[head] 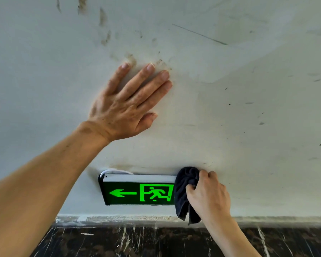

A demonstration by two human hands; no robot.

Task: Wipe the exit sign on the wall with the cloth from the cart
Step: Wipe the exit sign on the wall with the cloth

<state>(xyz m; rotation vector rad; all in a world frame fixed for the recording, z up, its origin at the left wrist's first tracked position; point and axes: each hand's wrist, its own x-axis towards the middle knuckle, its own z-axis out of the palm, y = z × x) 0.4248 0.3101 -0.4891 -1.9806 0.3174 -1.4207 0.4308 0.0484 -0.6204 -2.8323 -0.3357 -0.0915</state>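
Note:
The exit sign (pixel 135 191) is a black box with a lit green arrow and running figure, fixed low on the wall just above the skirting. My right hand (pixel 209 197) is shut on a dark cloth (pixel 183 193), which is pressed against the sign's right end and hides that edge. The cloth's loose ends hang down below the sign. My left hand (pixel 126 106) lies flat on the wall above the sign, fingers spread, holding nothing.
The white wall (pixel 248 108) is scuffed and stained, with smudges around my left fingertips. A white cable (pixel 115 171) loops out at the sign's top left. Below runs a pale skirting strip (pixel 119 218) and a dark marbled floor (pixel 156 242).

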